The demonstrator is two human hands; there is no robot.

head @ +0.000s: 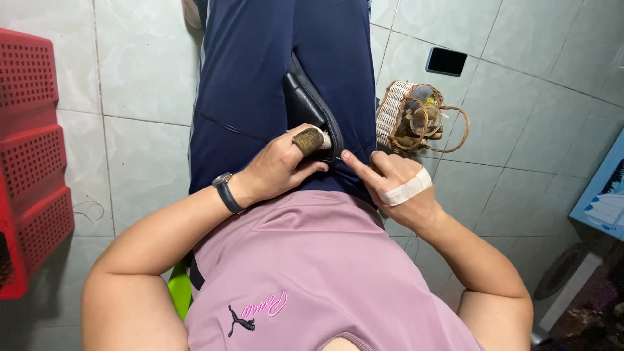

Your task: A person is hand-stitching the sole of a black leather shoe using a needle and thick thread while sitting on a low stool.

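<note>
1. The left hand fingers close around a wooden-handled tool, pressed into a black leather piece.
2. The right hand, bandaged, curls loosely, forefinger steadying the leather's edge on the lap.
3. Work looks midway; a wicker basket sits on the floor nearby.

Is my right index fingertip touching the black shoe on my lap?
Touching. The head view shows the right hand pressing its index fingertip against the black shoe edge, no gap visible.
</note>
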